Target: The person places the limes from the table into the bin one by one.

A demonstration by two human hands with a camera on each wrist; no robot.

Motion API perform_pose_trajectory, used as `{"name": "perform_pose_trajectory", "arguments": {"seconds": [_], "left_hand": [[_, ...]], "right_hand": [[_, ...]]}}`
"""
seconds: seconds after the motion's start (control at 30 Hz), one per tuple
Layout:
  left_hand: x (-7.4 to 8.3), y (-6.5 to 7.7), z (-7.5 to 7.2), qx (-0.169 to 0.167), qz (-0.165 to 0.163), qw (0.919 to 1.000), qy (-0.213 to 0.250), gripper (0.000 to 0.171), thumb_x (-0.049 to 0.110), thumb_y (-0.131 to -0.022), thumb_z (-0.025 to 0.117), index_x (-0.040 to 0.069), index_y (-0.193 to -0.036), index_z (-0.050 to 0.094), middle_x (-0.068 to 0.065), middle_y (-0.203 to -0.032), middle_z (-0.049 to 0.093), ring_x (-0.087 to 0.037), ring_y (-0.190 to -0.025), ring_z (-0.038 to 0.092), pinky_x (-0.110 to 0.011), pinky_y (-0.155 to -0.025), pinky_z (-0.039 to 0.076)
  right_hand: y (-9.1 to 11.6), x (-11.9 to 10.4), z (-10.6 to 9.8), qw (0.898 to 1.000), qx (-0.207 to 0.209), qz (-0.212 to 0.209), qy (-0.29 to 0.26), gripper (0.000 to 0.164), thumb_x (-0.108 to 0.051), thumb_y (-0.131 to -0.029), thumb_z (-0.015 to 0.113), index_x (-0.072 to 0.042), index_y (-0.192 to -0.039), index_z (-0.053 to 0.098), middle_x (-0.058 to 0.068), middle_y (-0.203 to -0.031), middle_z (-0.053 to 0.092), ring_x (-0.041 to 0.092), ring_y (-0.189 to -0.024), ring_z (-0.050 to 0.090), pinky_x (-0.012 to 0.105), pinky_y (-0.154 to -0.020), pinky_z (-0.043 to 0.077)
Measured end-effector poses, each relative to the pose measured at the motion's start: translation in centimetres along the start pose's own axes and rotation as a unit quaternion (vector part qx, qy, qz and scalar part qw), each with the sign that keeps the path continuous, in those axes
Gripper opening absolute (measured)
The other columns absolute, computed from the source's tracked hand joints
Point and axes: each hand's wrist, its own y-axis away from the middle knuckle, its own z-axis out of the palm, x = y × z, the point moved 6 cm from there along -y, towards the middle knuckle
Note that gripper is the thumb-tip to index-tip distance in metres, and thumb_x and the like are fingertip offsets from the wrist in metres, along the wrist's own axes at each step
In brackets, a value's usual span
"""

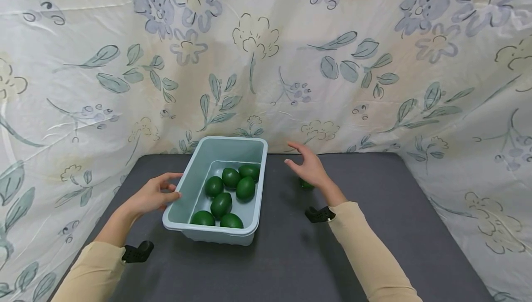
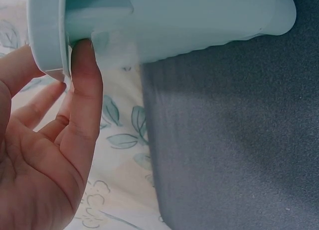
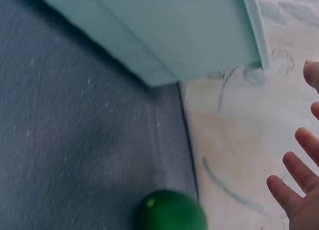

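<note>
A light blue-green plastic bin point(image 1: 192, 191) stands on the dark table, with several smooth dark green avocados point(image 1: 221, 205) lying loose inside. My left hand point(image 1: 151, 194) holds the bin's left rim, its thumb and fingers on either side of the edge; the left wrist view shows a fingertip point(image 2: 82, 53) against the outer wall just under the lip. To the right of the bin, my right hand point(image 1: 309, 168) is spread in the air and holds nothing. Below it another avocado point(image 1: 306, 184) rests on the table, partly hidden by the hand; the right wrist view also shows this avocado point(image 3: 171, 212).
A dark grey tabletop point(image 1: 287, 265) spreads under everything. Behind it and at both sides hangs a white floral cloth point(image 1: 287, 52), meeting the table's far edge close behind the bin. Black wrist straps point(image 1: 319, 214) sit at both sleeves.
</note>
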Motion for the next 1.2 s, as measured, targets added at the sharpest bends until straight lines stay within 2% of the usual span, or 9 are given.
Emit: {"name": "perform_pose_trajectory", "arguments": {"seconds": [0.27,0.57,0.77,0.93,1.2], "left_hand": [[0.0,0.1,0.0,0.001,-0.002,1.0000,0.000,0.065,0.012,-0.087,0.061,0.003,-0.142,0.027,-0.016,-0.098,0.057,-0.020,-0.078,0.059,-0.036,-0.063,0.052],[0.1,0.2,0.1,0.003,-0.004,1.0000,0.001,0.065,0.012,-0.087,0.061,0.003,-0.142,0.027,-0.016,-0.100,0.056,-0.020,-0.079,0.060,-0.036,-0.064,0.052],[0.1,0.2,0.1,0.001,-0.005,1.0000,0.002,0.064,0.012,-0.088,0.061,0.003,-0.142,0.027,-0.017,-0.100,0.056,-0.020,-0.079,0.060,-0.037,-0.064,0.052],[0.1,0.2,0.0,0.001,-0.004,1.0000,0.002,0.064,0.012,-0.087,0.061,0.003,-0.142,0.027,-0.017,-0.100,0.056,-0.021,-0.080,0.060,-0.037,-0.064,0.053],[-0.1,0.0,-0.1,0.002,-0.002,1.0000,0.001,0.064,0.012,-0.087,0.061,0.003,-0.141,0.028,-0.017,-0.100,0.057,-0.021,-0.079,0.060,-0.037,-0.064,0.053]], "right_hand": [[0.8,2.8,-0.2,1.000,-0.013,0.024,0.013,0.058,-0.034,-0.089,0.059,-0.015,-0.140,0.039,0.009,-0.141,0.038,0.029,-0.128,0.037,0.051,-0.100,0.032],[1.9,4.8,-0.5,1.000,0.010,0.021,0.013,0.063,-0.044,-0.088,0.056,-0.009,-0.137,0.041,0.018,-0.135,0.041,0.038,-0.123,0.038,0.058,-0.094,0.032],[2.4,7.1,0.4,0.996,-0.037,0.078,0.033,0.064,-0.037,-0.087,0.060,-0.010,-0.141,0.036,0.019,-0.140,0.036,0.039,-0.127,0.035,0.058,-0.098,0.030],[2.7,8.0,1.1,0.993,-0.051,0.093,0.057,0.065,-0.036,-0.088,0.059,-0.008,-0.141,0.035,0.023,-0.140,0.033,0.040,-0.123,0.038,0.055,-0.093,0.036],[3.3,8.3,1.6,0.991,-0.048,0.114,0.046,0.064,-0.033,-0.088,0.060,-0.006,-0.141,0.035,0.028,-0.138,0.031,0.041,-0.111,0.047,0.050,-0.081,0.045]]}}
